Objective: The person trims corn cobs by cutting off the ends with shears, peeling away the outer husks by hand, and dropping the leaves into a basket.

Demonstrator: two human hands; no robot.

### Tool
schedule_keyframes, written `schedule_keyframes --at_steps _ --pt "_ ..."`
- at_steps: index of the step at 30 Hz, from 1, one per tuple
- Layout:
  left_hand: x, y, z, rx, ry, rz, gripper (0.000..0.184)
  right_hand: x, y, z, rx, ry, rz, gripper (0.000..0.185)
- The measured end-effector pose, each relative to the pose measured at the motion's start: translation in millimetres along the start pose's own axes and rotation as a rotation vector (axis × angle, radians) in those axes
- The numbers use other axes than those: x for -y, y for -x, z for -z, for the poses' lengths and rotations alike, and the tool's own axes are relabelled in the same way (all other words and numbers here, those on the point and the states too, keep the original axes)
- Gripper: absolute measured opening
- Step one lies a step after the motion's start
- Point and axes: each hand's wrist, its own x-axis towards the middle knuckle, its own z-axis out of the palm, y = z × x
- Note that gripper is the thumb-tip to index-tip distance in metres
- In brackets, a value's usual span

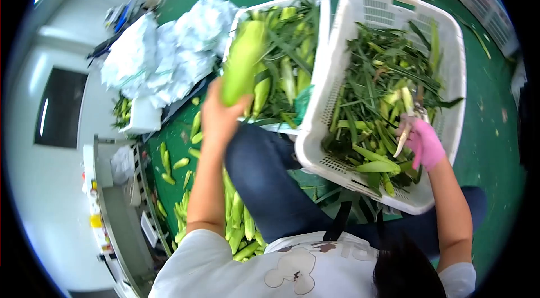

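Observation:
My bare left hand (220, 109) is closed round the lower end of a green ear of corn (243, 61), blurred by motion. The ear is held over the left white crate (323, 33), where several husked ears lie among long leaves. In a pink glove, my right hand (424, 143) grips what look like pruning shears (419, 104), with a metal end pointing away and a pale handle (403, 141) sticking out below. This hand is above the right white crate (458, 73), which holds cut green leaves and stalk trimmings (371, 84).
Many green ears of corn (242, 225) lie on the floor by my left leg. Crumpled pale plastic bags (163, 45) are piled beyond the left crate. A grey shelf (121, 202) stands at the left. More crates (489, 5) sit at the upper right on the green floor.

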Motion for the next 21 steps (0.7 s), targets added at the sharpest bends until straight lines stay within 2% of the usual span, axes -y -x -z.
schedule_keyframes --at_steps 1,2,3,4,5,7,8,9,10,12,13,14,15,16,17,18,19,20,21 --pt "51.5 4.1 33.3 -0.105 -0.012 0.102 0.056 -5.1 -2.1 5.0 0.010 -0.107 -0.020 0.037" --pt "83.8 21.4 65.0 -0.216 -0.040 0.296 0.054 -10.0 -3.3 9.6 0.017 -0.215 -0.041 0.038" --pt "149.9 48.4 92.9 -0.304 -0.231 0.304 0.057 -13.2 -3.2 14.4 0.064 -0.284 -0.100 0.038" --pt "191.7 81.2 124.6 -0.198 -0.546 0.495 0.060 -15.0 -0.9 16.9 0.107 -0.353 -0.160 0.037" --pt "243.2 129.1 153.9 -0.051 -0.716 0.722 0.076 -16.7 3.4 15.5 0.131 -0.382 -0.194 0.038" --pt "316.0 233.5 203.4 0.269 -0.954 0.980 0.073 -26.5 5.8 14.4 0.188 -0.433 -0.258 0.043" --pt "330.8 275.6 221.2 0.391 -1.040 1.166 0.067 -28.9 7.5 12.2 0.204 -0.438 -0.284 0.045" --pt "361.9 319.2 241.8 0.606 -1.077 1.261 0.059 -27.7 14.1 6.3 0.203 -0.470 -0.298 0.041" --pt "362.4 339.9 244.2 0.608 -1.120 1.338 0.055 -24.6 19.1 -1.1 0.227 -0.481 -0.293 0.039" --pt "316.1 293.8 231.5 0.548 -1.145 1.143 0.055 -18.5 28.5 -12.8 0.267 -0.491 -0.294 0.035" --pt "365.6 278.1 225.5 0.337 -1.079 0.771 0.050 -17.9 28.6 -15.3 0.307 -0.553 -0.296 0.030" --pt "346.8 208.0 203.6 0.191 -0.836 0.671 0.045 -19.3 26.5 -16.8 0.404 -0.536 -0.235 0.034" --pt "316.4 143.4 180.1 0.063 -0.434 0.493 0.038 -18.7 23.3 -19.8 0.455 -0.555 -0.231 0.037" --pt "268.1 75.3 147.3 0.087 0.004 0.397 0.034 -15.7 21.5 -23.2 0.499 -0.581 -0.220 0.041" --pt "199.5 19.8 107.7 0.136 0.225 0.404 0.032 -9.7 23.5 -29.6 0.513 -0.510 -0.172 0.047" --pt "161.8 -20.1 61.7 0.251 0.494 0.326 0.033 -12.1 18.4 -27.1 0.531 -0.553 -0.166 0.054" --pt "130.3 -53.0 11.9 0.410 0.458 0.316 0.034 -10.2 17.8 -26.4 0.586 -0.546 -0.132 0.058" --pt "117.7 -76.6 -47.1 0.624 0.558 0.261 0.035 -6.5 18.4 -26.6 0.642 -0.527 -0.095 0.062" --pt "116.3 -83.8 -114.5 0.715 0.558 0.280 0.040 -4.2 17.7 -24.4 0.683 -0.542 -0.070 0.066"
